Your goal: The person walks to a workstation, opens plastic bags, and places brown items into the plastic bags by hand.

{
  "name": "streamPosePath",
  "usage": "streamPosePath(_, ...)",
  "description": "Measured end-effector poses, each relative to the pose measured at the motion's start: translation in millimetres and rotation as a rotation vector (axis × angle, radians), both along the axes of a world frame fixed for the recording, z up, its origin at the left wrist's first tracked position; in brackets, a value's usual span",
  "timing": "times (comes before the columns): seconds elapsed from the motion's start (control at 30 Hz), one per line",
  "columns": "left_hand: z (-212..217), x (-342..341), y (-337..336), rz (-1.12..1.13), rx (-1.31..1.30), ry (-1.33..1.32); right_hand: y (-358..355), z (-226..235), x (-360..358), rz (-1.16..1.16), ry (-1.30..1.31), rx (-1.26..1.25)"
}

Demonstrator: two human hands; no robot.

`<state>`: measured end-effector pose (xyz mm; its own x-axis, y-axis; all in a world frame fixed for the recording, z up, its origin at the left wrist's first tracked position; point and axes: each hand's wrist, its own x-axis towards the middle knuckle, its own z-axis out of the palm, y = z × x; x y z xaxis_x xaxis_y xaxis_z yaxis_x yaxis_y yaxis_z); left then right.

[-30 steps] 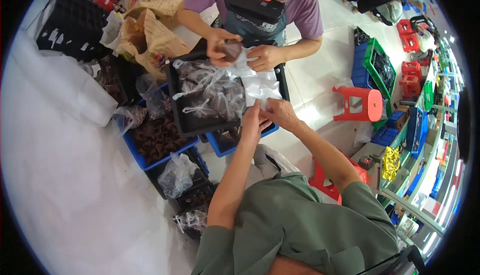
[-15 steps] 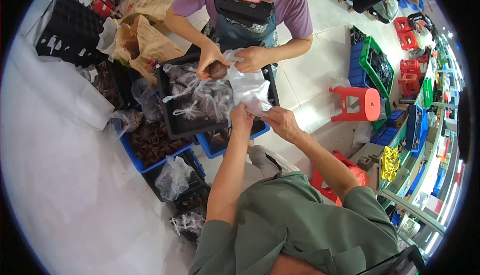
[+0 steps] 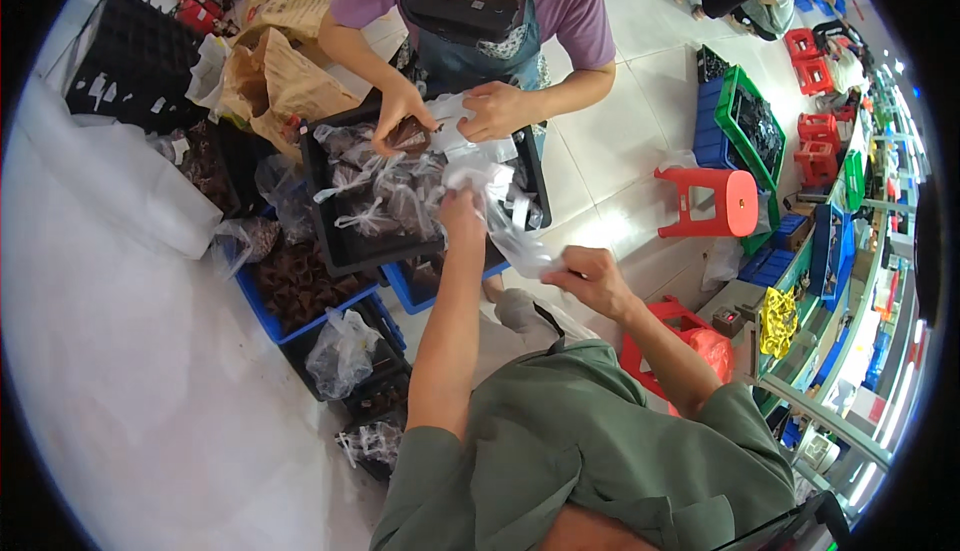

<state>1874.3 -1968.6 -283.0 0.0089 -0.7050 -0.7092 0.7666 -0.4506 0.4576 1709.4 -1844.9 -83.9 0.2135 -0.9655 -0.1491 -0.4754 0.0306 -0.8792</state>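
My left hand [image 3: 460, 213] reaches over the near edge of a black tray [image 3: 335, 249] and pinches one end of a clear plastic bag [image 3: 512, 234]. My right hand [image 3: 592, 277] grips the bag's other end, lower and to the right, so the bag is stretched between both hands. The tray holds several tied clear bags of dark parts [image 3: 385, 199]. Across the tray a co-worker in a purple shirt holds a dark brown piece in one hand [image 3: 402, 117] and a crumpled clear bag in the other hand [image 3: 497, 111].
Blue bins of brown parts [image 3: 298, 291] sit left of the tray, with bagged parts [image 3: 340, 351] below them. Brown paper bags [image 3: 290, 81] and a black grid tray [image 3: 130, 51] lie at the upper left. A red stool [image 3: 715, 201] and stacked crates [image 3: 745, 126] stand to the right.
My right hand has pulled away from my left, down and to the right, drawing the clear bag out. The co-worker's hands have shifted over the tray.
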Motion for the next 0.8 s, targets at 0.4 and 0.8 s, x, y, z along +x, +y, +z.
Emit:
streamPosePath(0.4,49.3,68.1,2.8,-0.185,-0.176,-0.355,19.3,42.0,-10.4,-0.251,-0.102,-0.058)
streamPosePath(0.8,95.8,110.4,32.1,-0.266,-0.282,-2.035,48.0,5.8,35.0,-0.059,-0.034,-0.204)
